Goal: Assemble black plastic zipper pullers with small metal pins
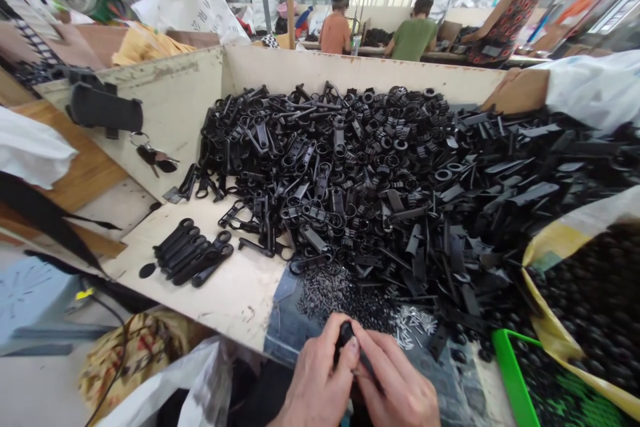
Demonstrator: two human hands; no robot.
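Worktable, cream-painted board (210,303), worn, with raised cream side walls (350,70). On it: one large heap of loose black plastic parts (320,167), bars and rings mixed; one row of elongated black plastic pieces with ringed ends (193,252); one flat black disc (147,271), beside the row; one dark blue-grey mat (285,320) at the front edge, bearing small metallic pieces (325,290) and bright silver pins (415,325).

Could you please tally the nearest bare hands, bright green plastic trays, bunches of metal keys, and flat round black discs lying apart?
Bare left hand and right hand: 2
Bright green plastic tray: 1
Bunch of metal keys: 1
Flat round black disc: 1
Total: 5
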